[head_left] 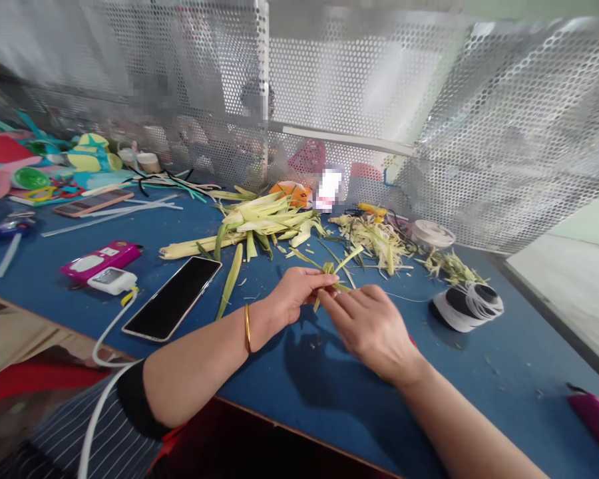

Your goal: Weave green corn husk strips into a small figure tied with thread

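My left hand (295, 294) and my right hand (372, 324) meet above the blue table (304, 379), both pinched on a small bundle of green leaf strips (337, 269). The strips stick up and out between the fingertips. A gold bangle sits on my left wrist. A pile of long green and yellow leaves (259, 223) lies just behind the hands, and a heap of shredded leaf scraps (377, 239) lies to its right.
A black phone (174, 296) lies left of my left arm, beside a pink device (100, 258) and a white charger (112, 281) with a cable. A spool of white cord (469, 305) rests at right. Perforated metal screens (504, 133) wall the table's back.
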`<state>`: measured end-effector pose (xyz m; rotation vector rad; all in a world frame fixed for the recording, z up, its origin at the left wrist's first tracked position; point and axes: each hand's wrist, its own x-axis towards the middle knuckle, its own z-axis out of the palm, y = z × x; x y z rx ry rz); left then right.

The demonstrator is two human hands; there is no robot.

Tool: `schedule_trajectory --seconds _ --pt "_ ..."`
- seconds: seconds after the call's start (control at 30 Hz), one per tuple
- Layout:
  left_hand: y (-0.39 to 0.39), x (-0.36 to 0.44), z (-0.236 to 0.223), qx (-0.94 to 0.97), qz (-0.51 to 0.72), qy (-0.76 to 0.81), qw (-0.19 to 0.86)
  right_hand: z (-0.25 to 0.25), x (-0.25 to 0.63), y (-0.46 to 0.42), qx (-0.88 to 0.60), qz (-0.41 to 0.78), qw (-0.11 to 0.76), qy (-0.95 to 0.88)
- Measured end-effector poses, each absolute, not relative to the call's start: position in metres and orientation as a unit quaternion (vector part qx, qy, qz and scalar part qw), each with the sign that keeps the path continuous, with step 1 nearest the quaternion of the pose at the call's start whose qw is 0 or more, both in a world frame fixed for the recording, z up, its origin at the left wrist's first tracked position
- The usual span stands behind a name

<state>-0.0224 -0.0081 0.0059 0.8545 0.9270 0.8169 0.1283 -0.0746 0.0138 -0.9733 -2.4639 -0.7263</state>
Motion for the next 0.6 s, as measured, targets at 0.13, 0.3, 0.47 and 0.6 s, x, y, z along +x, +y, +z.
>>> schedule_trajectory --seconds 0.13,0.3,0.47,0.6 --pt "-0.01 -0.019 0.001 0.39 0.374 0.415 0.732 -0.005 0.115 -0.065 -0.349 -0.291 0.137 -0.88" --pt "-0.009 -0.019 -0.003 0.39 0.368 0.405 0.74 -0.013 0.114 -0.063 -0.351 -0.249 0.201 -0.88" --pt "-0.007 -0.021 0.0 0.39 0.399 0.407 0.723 -0.007 0.11 -0.075 -0.241 -0.184 0.238 -0.922" --pt "-0.005 -0.024 0.002 0.401 0.402 0.406 0.716 -0.004 0.108 -0.078 -0.242 -0.159 0.268 -0.919"
